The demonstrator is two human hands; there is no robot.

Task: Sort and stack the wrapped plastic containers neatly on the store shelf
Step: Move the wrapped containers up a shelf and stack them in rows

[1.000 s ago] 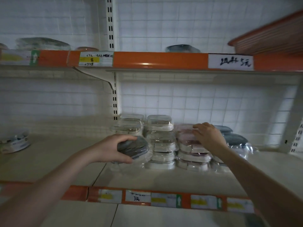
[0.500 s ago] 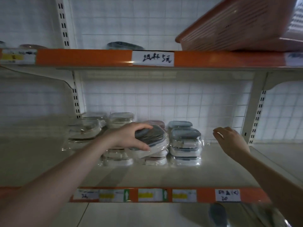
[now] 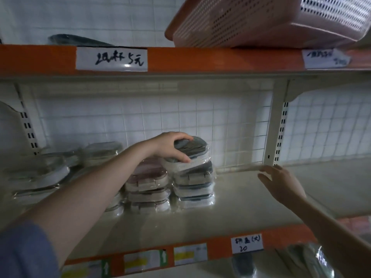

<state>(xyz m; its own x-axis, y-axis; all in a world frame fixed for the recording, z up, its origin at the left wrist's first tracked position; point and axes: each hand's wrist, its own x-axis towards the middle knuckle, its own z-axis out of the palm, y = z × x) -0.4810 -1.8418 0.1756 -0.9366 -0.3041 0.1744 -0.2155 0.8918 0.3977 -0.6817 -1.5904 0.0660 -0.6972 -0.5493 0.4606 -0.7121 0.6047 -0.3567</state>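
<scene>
My left hand [image 3: 171, 146] grips a wrapped container with a dark grey lid [image 3: 193, 150], tilted on top of the rightmost stack [image 3: 193, 187] of wrapped grey-lidded containers. A pink-lidded stack [image 3: 147, 185] stands just left of it, and clear-lidded stacks [image 3: 40, 177] lie further left, partly hidden by my forearm. My right hand [image 3: 281, 182] hovers with straight fingers over the bare cream shelf [image 3: 230, 213], right of the stacks, holding nothing.
The orange-edged upper shelf [image 3: 200, 59] hangs close above, carrying a pink perforated basket [image 3: 271, 21] and a dark lid [image 3: 76, 40]. A slotted upright post [image 3: 278, 127] and wire grid stand at the back right. Wrapped items [image 3: 309, 259] lie on the shelf below.
My left hand carried the grey-lidded container rightward and up onto the rightmost stack. My right hand stayed to the right, its fingers now straighter. The view shifted right and closer.
</scene>
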